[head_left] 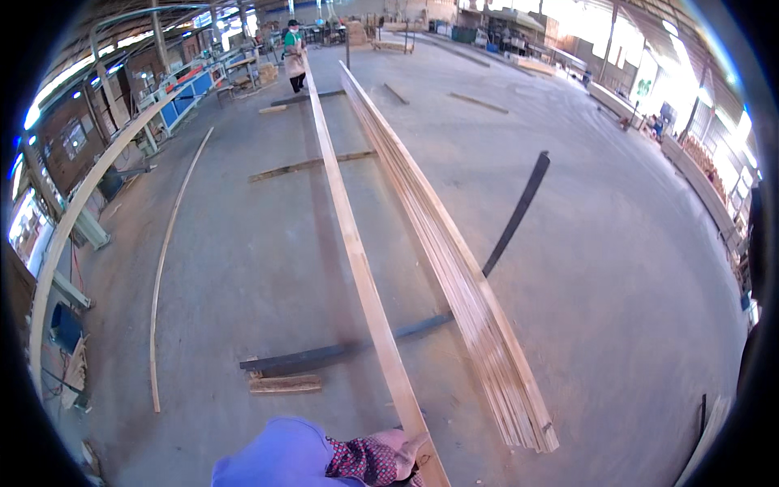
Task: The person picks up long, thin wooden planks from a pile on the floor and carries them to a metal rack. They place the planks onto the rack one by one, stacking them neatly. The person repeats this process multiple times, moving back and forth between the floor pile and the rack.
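Observation:
A long, narrow wooden board (pixel 357 260) runs from the lower edge far up the picture. My left hand (pixel 403 456), apparently gloved, is wrapped round the near end of this board, below a dark red patterned cuff and a purple-blue sleeve. My right hand cannot be made out. At the board's far end stands a co-worker (pixel 294 55) in a green top and a light apron, close to the board. To the right lies a stack of long, thin boards (pixel 454 276), apart from the one I hold.
Dark bearers (pixel 308 357) cross the floor beneath the boards, with a short wood block (pixel 286 385) beside one. A dark bar (pixel 519 211) lies right of the stack. Leftward are a thin strip (pixel 165 260), a long curved-looking beam (pixel 77 207) and a blue machine (pixel 182 97).

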Action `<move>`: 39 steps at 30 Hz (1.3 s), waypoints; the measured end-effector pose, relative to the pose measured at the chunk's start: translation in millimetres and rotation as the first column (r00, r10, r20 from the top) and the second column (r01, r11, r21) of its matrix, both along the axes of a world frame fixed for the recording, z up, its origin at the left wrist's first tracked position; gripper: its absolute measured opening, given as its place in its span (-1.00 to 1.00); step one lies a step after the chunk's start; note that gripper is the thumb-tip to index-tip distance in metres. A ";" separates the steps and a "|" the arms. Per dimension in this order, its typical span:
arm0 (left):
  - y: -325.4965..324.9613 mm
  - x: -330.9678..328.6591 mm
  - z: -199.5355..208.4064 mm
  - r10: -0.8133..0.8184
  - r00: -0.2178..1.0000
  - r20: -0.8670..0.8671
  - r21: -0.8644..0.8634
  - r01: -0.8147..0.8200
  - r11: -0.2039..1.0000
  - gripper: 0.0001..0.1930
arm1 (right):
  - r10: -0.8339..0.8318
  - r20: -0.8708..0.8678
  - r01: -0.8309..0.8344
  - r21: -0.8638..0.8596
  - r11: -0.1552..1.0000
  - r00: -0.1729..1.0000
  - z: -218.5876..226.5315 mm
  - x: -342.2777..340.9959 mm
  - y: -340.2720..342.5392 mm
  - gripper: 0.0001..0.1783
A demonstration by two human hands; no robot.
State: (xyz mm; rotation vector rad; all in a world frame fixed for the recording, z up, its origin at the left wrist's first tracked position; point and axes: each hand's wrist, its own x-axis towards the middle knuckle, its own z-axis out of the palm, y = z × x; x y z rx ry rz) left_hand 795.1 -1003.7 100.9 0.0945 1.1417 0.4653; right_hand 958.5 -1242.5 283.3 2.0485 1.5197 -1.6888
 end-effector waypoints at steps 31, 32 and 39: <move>118.7 276.8 -353.8 0.147 0.989 0.034 -0.036 -0.145 0.989 -0.54 | -0.690 -0.261 0.632 -0.277 0.724 0.675 -472.7 284.3 90.3 -0.19; 123.8 281.4 -372.8 0.162 0.985 0.061 0.022 -0.163 0.986 -0.54 | -0.658 -0.204 0.614 -0.241 0.751 0.725 -492.1 289.5 97.8 -0.25; 141.4 289.9 -450.1 0.162 0.982 -0.094 0.058 -0.157 0.986 -0.45 | -0.652 0.050 0.597 0.356 0.719 0.756 -480.2 215.3 157.9 -0.25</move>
